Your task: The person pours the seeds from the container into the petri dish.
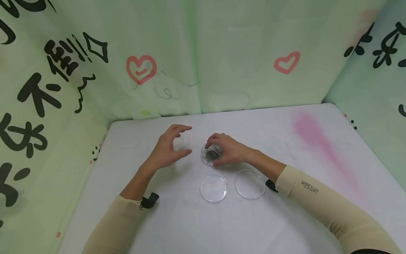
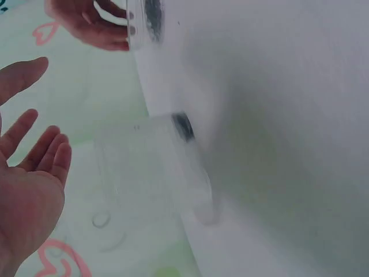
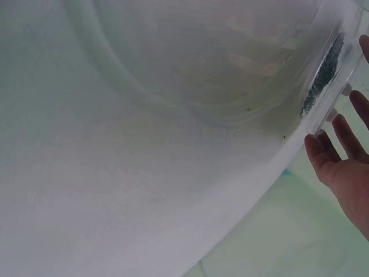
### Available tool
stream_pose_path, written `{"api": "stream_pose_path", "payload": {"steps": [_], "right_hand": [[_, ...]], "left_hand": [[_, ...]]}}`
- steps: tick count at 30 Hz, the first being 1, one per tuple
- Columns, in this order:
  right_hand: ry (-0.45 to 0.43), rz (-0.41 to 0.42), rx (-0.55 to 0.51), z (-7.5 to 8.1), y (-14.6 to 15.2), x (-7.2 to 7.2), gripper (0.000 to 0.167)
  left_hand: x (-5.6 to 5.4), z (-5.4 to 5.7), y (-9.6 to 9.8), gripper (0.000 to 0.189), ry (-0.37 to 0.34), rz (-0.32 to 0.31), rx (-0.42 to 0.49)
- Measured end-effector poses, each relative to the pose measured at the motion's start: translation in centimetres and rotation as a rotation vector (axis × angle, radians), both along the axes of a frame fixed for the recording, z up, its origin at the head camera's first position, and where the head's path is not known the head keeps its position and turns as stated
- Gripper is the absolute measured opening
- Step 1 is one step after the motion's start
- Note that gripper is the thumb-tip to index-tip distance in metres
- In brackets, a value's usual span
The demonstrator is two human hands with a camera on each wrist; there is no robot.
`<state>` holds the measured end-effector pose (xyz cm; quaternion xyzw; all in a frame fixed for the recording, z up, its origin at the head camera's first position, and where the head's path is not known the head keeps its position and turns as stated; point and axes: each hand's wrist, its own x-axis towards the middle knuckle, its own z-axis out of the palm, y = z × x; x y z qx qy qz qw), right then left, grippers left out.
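The right hand (image 1: 229, 150) is grasping one cup of dark grains (image 1: 211, 156), just beyond two clear discs (image 1: 214, 187) lying on the counter (image 1: 196, 225); the left hand (image 1: 166, 150) is hovering, grip released, near one clear container (image 2: 150, 167).

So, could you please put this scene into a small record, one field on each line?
Right hand: the right hand holds a clear container
Contents: dark granules
Left hand: the left hand has its fingers spread, beside a second clear container
Nearer the camera: left petri-style dish and right petri-style dish, side by side, not touching
Surface: white table with a pink smear
Behind: green sheet with red hearts
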<state>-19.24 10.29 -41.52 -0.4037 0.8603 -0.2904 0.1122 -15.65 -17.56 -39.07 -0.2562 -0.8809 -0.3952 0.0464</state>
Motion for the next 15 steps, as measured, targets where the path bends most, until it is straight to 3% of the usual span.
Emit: {"api": "stream_pose_path", "payload": {"steps": [10,13,15], "right_hand": [[0.012,-0.008,0.033,0.1,-0.3,0.4,0.056],[0.026,-0.001,0.058,0.1,-0.4,0.4,0.056],[0.034,0.003,0.079,0.1,-0.5,0.5,0.055]], "left_hand": [[-0.7,-0.5,-3.2,0.075,0.087,0.136,0.050],[-1.1,-0.8,-4.2,0.083,0.056,0.166,0.044],[-1.4,-1.0,-4.7,0.089,-0.001,0.186,0.033]]}}
